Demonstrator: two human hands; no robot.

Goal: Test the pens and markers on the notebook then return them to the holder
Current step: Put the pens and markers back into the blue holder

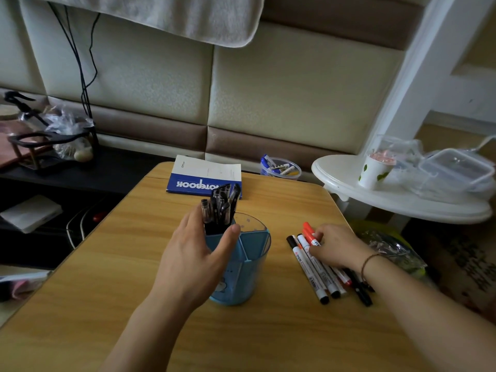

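On the wooden table: everything below, seen from the head camera.

Table (107,277): light wood grain, rounded far corners.

Holder (241,267): blue cup with inner dividers, upright near the table's middle; a bundle of pens in its left-hand compartment, the other compartments showing only their walls.

Pens (220,208): dark, clear-capped, bunched together and sticking up well above the rim — leaning slightly to the right at the top.

Left hand (196,253): wrapped round the pens at the holder's rim, fingers behind the bundle, thumb across the front just above the blue wall; gripping the bundle.

Markers (311,267): a loose row lying flat on the table to the right of the holder, apart from it; white barrels with black caps, plus one with an orange cap nearest the fingers; a black one at the near right end.

Right hand (338,248): palm down on the markers, fingers curled onto the orange-capped one — resting on the row, wrist wearing a thin cord bracelet.

Notebook (205,174): closed, blue-and-white cover, lying at the far edge of the table behind the holder, word "NOTEBOOK" upside down to the viewer.

Clear tub (280,169): beyond the far edge, holding blue-capped markers.

White round side table (375,200): to the right, carrying a paper cup (373,171) and clear plastic containers.
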